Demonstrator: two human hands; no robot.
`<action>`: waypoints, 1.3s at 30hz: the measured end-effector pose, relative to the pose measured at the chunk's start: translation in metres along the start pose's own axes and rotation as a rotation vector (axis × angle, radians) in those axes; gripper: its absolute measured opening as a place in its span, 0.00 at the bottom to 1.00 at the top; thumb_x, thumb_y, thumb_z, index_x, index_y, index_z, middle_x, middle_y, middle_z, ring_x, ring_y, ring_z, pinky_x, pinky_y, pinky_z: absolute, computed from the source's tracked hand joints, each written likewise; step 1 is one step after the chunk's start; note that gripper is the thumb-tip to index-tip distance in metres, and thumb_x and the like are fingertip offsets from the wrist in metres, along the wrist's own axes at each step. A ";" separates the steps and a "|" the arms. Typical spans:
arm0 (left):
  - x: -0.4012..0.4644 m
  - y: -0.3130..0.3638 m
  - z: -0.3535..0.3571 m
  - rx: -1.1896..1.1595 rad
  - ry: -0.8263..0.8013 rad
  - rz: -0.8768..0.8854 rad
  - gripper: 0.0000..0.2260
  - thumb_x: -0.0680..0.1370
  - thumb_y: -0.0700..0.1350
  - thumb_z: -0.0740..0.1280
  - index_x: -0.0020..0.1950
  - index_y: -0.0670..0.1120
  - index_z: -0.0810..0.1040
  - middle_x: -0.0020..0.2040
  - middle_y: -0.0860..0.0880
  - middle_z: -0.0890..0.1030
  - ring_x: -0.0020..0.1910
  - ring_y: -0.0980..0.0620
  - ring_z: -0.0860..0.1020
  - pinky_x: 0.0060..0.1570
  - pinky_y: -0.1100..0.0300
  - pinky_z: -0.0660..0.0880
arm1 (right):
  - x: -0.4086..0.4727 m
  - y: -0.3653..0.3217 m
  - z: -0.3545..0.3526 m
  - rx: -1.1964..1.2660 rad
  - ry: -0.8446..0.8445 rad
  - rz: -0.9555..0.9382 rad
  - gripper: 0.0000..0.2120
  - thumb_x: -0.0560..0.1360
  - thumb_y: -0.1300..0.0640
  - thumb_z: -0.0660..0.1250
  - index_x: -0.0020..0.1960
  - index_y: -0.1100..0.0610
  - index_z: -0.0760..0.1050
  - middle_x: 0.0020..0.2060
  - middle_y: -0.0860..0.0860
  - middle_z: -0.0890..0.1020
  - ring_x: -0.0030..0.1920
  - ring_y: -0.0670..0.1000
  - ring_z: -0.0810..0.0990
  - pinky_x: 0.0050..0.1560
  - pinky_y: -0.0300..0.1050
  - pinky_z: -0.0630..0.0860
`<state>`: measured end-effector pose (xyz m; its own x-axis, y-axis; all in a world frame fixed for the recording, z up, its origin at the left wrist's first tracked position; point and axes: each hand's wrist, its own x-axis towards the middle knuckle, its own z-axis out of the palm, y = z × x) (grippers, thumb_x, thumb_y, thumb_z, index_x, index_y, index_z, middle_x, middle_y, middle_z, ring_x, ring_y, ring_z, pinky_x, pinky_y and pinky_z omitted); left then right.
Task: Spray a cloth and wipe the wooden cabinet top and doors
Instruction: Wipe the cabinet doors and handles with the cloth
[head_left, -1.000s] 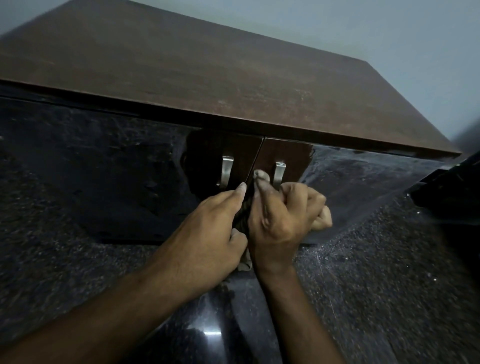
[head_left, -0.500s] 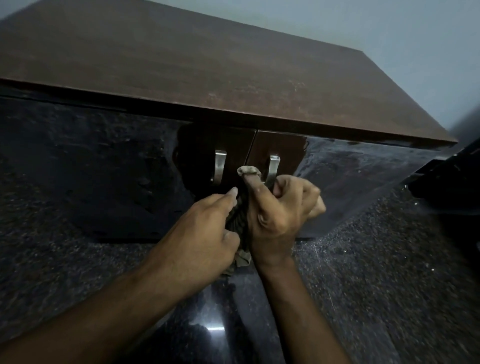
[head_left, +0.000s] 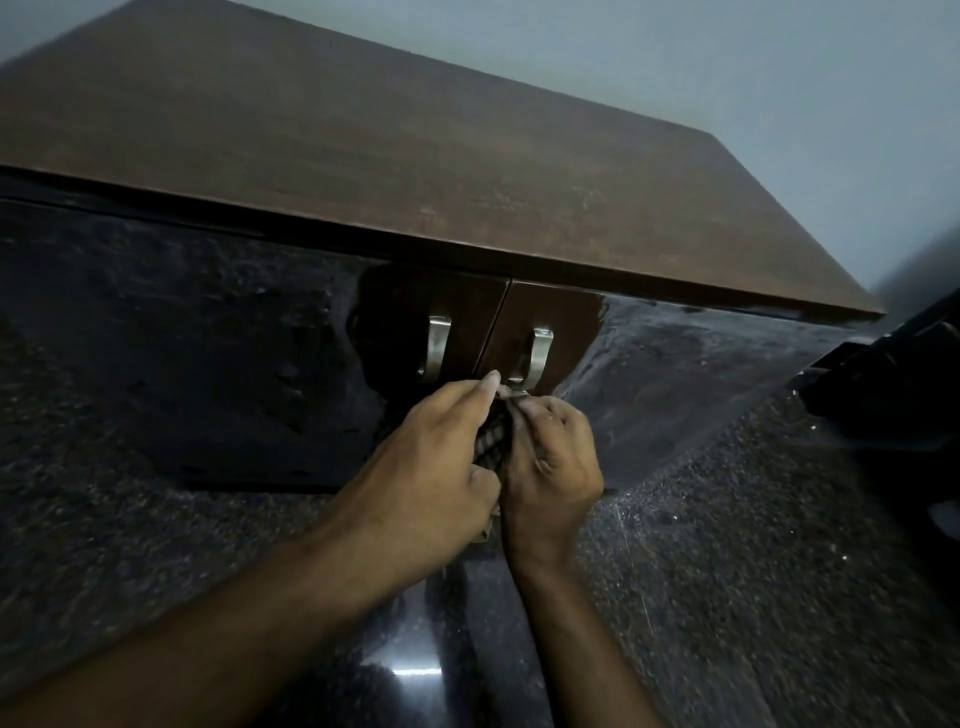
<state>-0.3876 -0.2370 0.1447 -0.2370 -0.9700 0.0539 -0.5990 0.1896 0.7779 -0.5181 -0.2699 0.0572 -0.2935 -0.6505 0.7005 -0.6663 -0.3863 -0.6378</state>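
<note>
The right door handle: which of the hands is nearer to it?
Right. The right hand sits just below the right door handle, its cloth touching the base; the left hand is lower left.

Two bare forearms reach in from the bottom edge, with no sleeve showing on either. The left hand (head_left: 431, 467) and right hand (head_left: 553, 467) wear no gloves, rings, watch or bands that can be seen. Fingernails are short and pale. Knuckles and tendons stand out on the backs of both. The light is dim, so finer marks cannot be told.
</note>
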 end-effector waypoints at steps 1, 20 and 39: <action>0.000 -0.002 -0.001 0.004 -0.001 -0.007 0.35 0.76 0.38 0.63 0.80 0.53 0.52 0.75 0.60 0.59 0.73 0.64 0.59 0.69 0.67 0.61 | 0.002 -0.003 0.001 0.014 0.010 0.020 0.04 0.74 0.71 0.72 0.49 0.67 0.83 0.47 0.58 0.82 0.49 0.50 0.82 0.51 0.44 0.81; 0.000 0.001 0.000 -0.018 -0.028 0.001 0.35 0.77 0.37 0.63 0.79 0.55 0.53 0.77 0.62 0.56 0.71 0.71 0.56 0.64 0.78 0.54 | 0.038 -0.044 -0.008 0.066 0.234 0.031 0.07 0.75 0.72 0.71 0.52 0.68 0.83 0.48 0.57 0.85 0.51 0.51 0.84 0.55 0.41 0.80; 0.001 -0.008 -0.002 -0.026 -0.030 0.018 0.34 0.78 0.38 0.63 0.79 0.54 0.53 0.77 0.62 0.56 0.63 0.79 0.57 0.52 0.87 0.55 | 0.056 -0.051 -0.008 0.030 0.209 -0.284 0.05 0.75 0.71 0.72 0.51 0.70 0.82 0.48 0.59 0.84 0.51 0.51 0.82 0.52 0.52 0.80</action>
<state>-0.3813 -0.2393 0.1404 -0.2706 -0.9614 0.0497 -0.5744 0.2027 0.7931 -0.5057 -0.2814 0.1319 -0.2353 -0.3672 0.8999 -0.7218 -0.5540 -0.4148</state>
